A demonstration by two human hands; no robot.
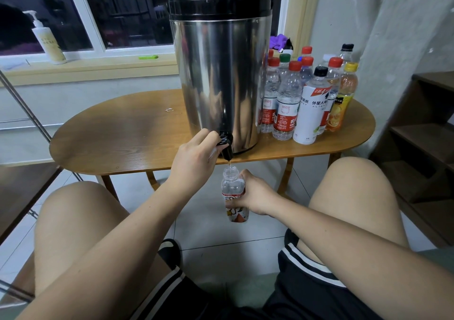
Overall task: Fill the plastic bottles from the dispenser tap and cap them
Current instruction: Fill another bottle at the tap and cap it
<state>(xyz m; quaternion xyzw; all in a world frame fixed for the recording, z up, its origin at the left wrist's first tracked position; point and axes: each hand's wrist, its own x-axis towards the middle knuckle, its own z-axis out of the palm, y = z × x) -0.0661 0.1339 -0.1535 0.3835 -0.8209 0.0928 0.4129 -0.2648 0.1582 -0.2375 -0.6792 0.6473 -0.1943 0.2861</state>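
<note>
filling is mid-flow: left hand (196, 152) has its fingers curled onto the black tap (226, 145) at the foot of the steel dispenser (218, 73). a thin stream drops into the open bottle (233, 194), which sits just under the spout, below the tabletop (122, 135) edge and over the floor tiles (221, 231). right hand (255, 194) is wrapped round the bottle's labelled middle.

my two cents on doing this bit well: get the mouth dead centre and close under the spout with the bottle upright, because that stream is narrow and the neck isn't much wider. grip lightly, since thin plastic like this probably squashes and would push water up and out. watch the clear shoulder and let the tap go a bit short of the brim so the cap goes on dry. can't read the water level from here, and i can't spot this bottle's cap anywhere.

room-wise: a white pump bottle (46, 39) stands on the windowsill (93, 70), with dark glass behind it. the wooden tabletop is oval, with the dispenser at its front edge. a crowd of capped bottles (304, 93) stands just beside it, and dark wooden shelves (422, 128) are on the far right.
</note>
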